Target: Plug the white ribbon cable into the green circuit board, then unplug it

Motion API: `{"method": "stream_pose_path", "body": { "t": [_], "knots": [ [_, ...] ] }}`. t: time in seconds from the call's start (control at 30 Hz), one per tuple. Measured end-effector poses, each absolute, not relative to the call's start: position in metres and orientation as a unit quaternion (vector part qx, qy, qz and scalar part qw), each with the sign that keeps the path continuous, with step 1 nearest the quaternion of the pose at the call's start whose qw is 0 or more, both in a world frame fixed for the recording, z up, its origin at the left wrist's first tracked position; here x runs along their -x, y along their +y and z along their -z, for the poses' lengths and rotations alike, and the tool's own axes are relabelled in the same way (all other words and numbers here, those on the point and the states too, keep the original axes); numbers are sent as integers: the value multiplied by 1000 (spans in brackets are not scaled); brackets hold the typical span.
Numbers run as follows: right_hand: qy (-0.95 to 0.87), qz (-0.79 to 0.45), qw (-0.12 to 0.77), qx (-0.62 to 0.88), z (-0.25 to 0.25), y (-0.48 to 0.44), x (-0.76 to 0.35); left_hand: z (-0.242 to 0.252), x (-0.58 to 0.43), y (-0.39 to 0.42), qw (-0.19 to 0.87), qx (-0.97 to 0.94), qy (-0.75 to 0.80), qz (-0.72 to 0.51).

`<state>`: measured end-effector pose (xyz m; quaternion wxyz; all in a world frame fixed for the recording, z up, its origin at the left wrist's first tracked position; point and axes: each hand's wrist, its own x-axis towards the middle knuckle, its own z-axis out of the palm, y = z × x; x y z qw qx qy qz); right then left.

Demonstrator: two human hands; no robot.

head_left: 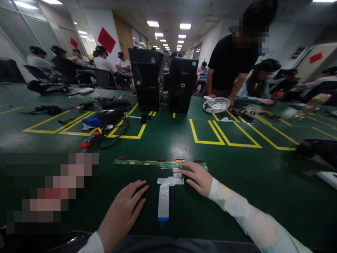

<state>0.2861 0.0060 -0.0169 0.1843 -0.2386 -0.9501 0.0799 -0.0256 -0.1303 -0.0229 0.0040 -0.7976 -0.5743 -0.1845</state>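
A long, narrow green circuit board (150, 163) lies across the table in front of me. From its connector a white flat ribbon cable (163, 200) bends toward me and ends in a blue tip. My right hand (198, 178) reaches in from the right, fingers stretched over the board's right part and the cable's upper end, near the white connector (177, 171). Its fingertips seem to touch there. On the left of the cable, my left hand (125, 207) rests on the table with fingers apart and nothing in it.
Two black computer towers (146, 80) stand ahead. A red-and-black screwdriver (90, 140), a blue object (92, 121) and black cables lie left. Yellow tape outlines (210, 142) mark the green tabletop (168, 146). A person in black leans over a white basket (216, 104); others sit farther back.
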Motion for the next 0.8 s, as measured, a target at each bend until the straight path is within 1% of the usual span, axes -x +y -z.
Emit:
{"method": "stream_pose_path", "body": {
  "t": [0.13,0.27,0.47,0.57,0.8],
  "knots": [
    [-955,-85,141,246,15,3,-283,22,23,-129,2,795,-577,187],
    [-956,-90,120,251,16,2,-284,19,22,-130,9,788,-586,188],
    [-958,-80,112,250,16,2,-286,22,22,-139,57,784,-587,195],
    [-959,-76,115,247,18,3,-286,21,29,-150,72,754,-619,206],
    [-959,-72,120,246,21,4,-288,11,56,-172,53,670,-699,246]
  ]
}}
